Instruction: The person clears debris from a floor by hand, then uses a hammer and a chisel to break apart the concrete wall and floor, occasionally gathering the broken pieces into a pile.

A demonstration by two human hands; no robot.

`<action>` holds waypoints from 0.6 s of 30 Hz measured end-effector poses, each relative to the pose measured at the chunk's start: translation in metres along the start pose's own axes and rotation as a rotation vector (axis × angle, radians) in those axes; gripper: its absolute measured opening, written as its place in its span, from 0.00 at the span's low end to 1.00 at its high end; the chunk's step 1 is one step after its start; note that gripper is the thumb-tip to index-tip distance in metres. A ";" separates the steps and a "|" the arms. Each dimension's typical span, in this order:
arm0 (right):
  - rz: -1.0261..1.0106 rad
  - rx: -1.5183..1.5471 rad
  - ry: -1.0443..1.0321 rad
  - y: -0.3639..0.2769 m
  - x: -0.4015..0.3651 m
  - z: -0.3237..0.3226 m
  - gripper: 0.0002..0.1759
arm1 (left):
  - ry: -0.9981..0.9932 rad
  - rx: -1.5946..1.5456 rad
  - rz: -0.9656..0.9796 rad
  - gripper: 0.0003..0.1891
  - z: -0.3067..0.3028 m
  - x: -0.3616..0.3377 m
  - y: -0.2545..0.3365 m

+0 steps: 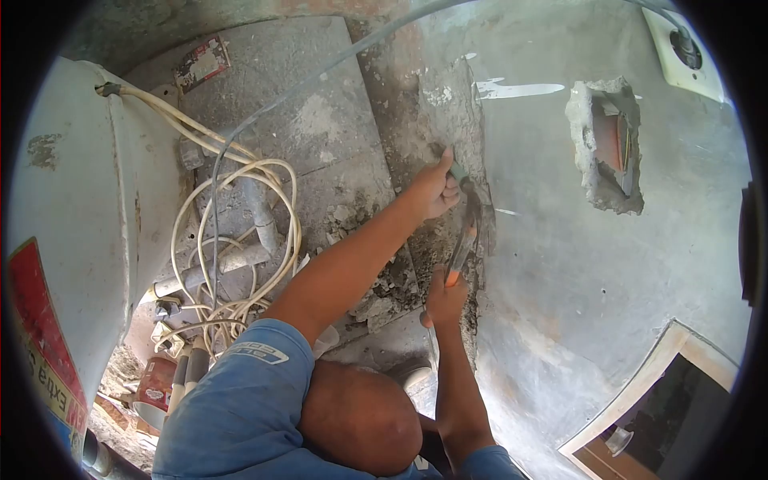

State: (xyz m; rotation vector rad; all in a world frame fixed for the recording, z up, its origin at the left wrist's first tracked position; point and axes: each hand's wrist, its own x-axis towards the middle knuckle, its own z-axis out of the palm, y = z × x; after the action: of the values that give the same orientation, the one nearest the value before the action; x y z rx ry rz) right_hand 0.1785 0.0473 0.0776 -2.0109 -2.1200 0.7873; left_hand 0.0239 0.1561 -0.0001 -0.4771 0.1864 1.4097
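Note:
My left hand (434,190) is wrapped round a green-sleeved chisel (458,170), held low beside the foot of the grey wall. Below it in the view, my right hand (446,300) grips the orange-ended handle of a hammer (462,253). The hammer's head is close to the chisel, near my left fingers; whether they touch I cannot tell. Broken rubble (384,292) lies on the floor by my forearms, along the rough chipped strip at the wall's base.
Coiled cream cable (294,232) and grey pipe (262,212) lie at the left, beside a large white container (76,160). A grey cable (320,70) crosses overhead to a socket (686,50). The wall has a broken hole (606,148) and a framed opening (584,444).

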 end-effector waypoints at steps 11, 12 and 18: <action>-0.032 0.820 0.380 -0.001 -0.017 0.001 0.19 | 0.051 0.009 -0.005 0.22 0.004 0.003 0.005; -0.038 0.820 0.384 0.012 -0.012 0.002 0.19 | 0.043 0.010 -0.005 0.22 0.005 0.003 0.003; 0.167 0.063 -0.011 -0.014 -0.018 -0.038 0.13 | 0.078 0.142 -0.043 0.17 -0.003 0.011 0.016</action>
State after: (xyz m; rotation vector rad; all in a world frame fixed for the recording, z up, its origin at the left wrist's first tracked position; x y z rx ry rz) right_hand 0.1842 0.0410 0.1210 -2.1768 -1.9257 0.8794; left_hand 0.0110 0.1663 -0.0108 -0.4167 0.3358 1.3267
